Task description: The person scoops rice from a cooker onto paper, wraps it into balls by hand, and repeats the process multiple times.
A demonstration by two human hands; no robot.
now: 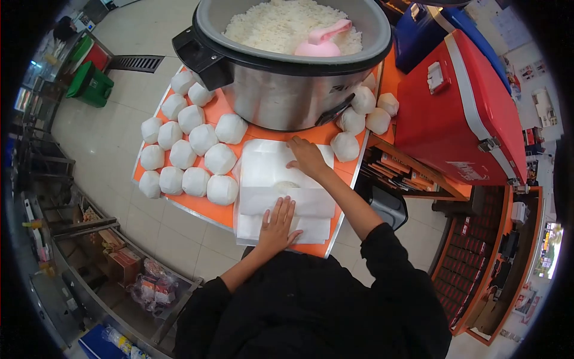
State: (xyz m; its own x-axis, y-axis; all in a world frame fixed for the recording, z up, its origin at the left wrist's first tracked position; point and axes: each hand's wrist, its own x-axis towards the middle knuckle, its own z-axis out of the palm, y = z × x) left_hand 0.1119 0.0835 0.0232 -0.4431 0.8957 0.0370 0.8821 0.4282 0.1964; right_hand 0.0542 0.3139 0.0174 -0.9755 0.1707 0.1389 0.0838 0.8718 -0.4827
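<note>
A stack of white paper sheets lies on the orange table in front of me. On it, a folded-up sheet partly covers a small rice mound, whose top edge shows above the fold. My left hand rests flat on the lower part of the folded paper, fingers spread. Over the upper right of the stack is my right hand, its thumb and fingers apart and nothing visible in it. Just beyond the paper stands a large steel rice cooker full of cooked rice, with a pink scoop in it.
Several white paper-wrapped bundles sit on the table's left side, and more wrapped bundles are at the right. A red cooler box stands to the right on a wooden shelf unit. A green bin is on the floor.
</note>
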